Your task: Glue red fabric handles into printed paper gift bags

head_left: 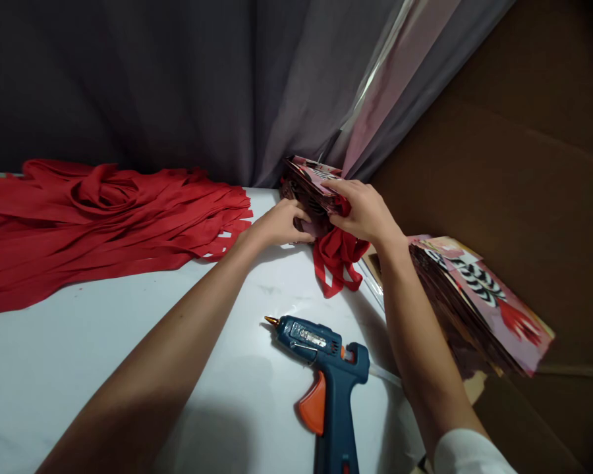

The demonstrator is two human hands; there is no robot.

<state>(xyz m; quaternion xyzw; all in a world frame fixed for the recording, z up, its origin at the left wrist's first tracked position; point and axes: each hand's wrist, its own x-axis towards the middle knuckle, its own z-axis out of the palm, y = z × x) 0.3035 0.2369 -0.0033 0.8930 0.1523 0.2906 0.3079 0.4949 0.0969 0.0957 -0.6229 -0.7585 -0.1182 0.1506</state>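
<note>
At the back of the white table stands a stack of printed cards [310, 172] with dark edges and pink, black-and-white pictures on top. My left hand [282, 224] curls its fingers around the stack's lower near side. On the upper right, my right hand [363, 209] grips the stack, with fingers over the top card and the thumb lower down. Loops of red ribbon [337, 260] hang from under it onto the table. Nearer to me lies a blue hot glue gun [326, 355] with an orange trigger, its tip pointing left; neither hand touches it.
A large pile of flat red ribbon strips [109, 217] covers the left back of the table [113, 349]. Right of my right forearm rests another stack of printed cards [494, 303] against brown cardboard [524, 178]. A grey curtain [178, 85] hangs behind the table.
</note>
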